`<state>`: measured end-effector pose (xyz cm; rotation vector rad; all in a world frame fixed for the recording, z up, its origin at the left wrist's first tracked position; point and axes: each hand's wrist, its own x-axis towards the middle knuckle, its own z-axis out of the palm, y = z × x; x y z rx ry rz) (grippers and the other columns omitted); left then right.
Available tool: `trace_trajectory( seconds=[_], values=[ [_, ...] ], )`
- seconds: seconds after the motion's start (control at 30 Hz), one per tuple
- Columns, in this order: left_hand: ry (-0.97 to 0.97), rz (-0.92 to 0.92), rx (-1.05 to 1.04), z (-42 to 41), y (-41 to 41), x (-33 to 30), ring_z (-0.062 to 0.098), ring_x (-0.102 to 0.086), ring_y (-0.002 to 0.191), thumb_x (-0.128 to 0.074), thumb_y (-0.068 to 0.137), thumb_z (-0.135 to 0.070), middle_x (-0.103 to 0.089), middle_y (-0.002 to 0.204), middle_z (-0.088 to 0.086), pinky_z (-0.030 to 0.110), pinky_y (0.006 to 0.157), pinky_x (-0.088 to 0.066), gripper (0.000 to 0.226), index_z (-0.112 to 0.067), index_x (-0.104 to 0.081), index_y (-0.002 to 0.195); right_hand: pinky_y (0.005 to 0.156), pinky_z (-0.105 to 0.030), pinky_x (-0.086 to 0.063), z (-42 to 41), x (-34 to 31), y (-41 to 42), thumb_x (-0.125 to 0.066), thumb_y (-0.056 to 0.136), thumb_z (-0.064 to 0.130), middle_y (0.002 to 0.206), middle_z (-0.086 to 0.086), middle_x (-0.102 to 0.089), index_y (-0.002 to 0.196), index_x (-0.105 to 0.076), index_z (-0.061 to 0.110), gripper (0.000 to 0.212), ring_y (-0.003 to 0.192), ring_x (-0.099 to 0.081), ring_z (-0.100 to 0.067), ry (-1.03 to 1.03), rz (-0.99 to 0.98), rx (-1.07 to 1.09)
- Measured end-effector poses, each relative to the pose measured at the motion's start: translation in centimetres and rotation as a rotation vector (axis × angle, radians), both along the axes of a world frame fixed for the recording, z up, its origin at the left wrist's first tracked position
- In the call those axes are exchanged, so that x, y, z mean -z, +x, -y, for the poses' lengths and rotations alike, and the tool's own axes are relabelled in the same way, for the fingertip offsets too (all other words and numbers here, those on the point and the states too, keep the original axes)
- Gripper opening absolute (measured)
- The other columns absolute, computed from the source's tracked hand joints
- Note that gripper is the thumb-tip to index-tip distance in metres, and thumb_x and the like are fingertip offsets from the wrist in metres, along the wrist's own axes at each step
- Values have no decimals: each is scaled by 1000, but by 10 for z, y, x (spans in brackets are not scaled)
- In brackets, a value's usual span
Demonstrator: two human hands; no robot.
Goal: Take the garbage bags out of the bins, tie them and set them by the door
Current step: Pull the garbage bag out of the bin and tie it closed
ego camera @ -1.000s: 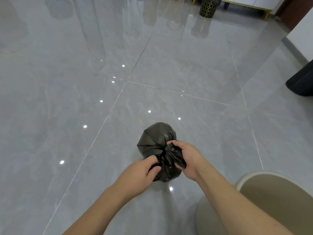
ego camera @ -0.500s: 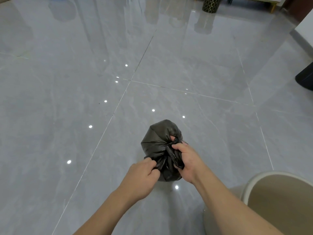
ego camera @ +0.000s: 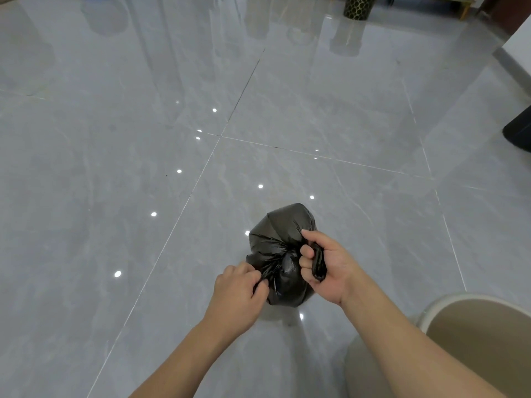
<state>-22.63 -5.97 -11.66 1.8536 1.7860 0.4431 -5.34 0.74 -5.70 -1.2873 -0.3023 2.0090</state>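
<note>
- The left hand (ego camera: 238,294) reaches in from the near side with its back up; its grip is pinched together on a twisted strip of the bag's black plastic at the near left of the bag.
- The right hand (ego camera: 324,268) comes in from the near right, turned with the palm partly up; its fingers (ego camera: 306,251) are curled into a fist, and the grip is clamped on another strip of the same plastic, which runs through the fist.
- One black garbage bag (ego camera: 280,239) sits on the grey tiled floor (ego camera: 115,168), between the two hands and touching both. Its mouth is gathered to a bunch in the middle, just between the two grips.
- One beige bin (ego camera: 471,326) stands at the near right, beside the right forearm, with its mouth open.
- A dark bin (ego camera: 520,130) shows at the right edge, cut off by the frame.
- One black and gold patterned container (ego camera: 357,7) stands far away, near the top edge.
</note>
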Motion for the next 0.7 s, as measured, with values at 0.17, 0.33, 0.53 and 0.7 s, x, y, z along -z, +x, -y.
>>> trace_trajectory(
  seconds=[0.17,0.33,0.53,0.7],
  values=[
    [-16,-6,80,3,1,1,13,-40,94,-38,98,-33,-47,87,-14,26,84,-24,27,-23,-43,73,38,-22,-13,-2,7,-1,-60,91,34,45,5,-23,103,-69,18,22,38,-19,-9,41,-7,-37],
    [57,-13,116,6,1,-5,3,-31,116,-34,99,-30,-53,88,-15,26,96,-9,22,-26,-46,81,48,-20,-47,4,5,-10,-60,93,24,66,3,-65,108,-74,16,22,55,-60,-8,128,251,-224],
    [133,-51,81,2,-11,-6,7,-38,113,-37,100,-34,-55,87,-18,23,94,-11,19,-32,-52,88,74,-24,-49,9,23,-16,-47,96,11,85,-3,-64,96,-69,12,22,78,-58,-16,241,744,-560],
    [175,-29,40,-15,-20,-5,11,-41,110,-31,93,-46,-59,103,-22,27,94,-19,34,-30,-60,94,65,-35,-40,11,36,-11,-50,85,37,79,2,-46,65,-41,16,30,73,-49,-19,589,1237,-989]
  ],
)
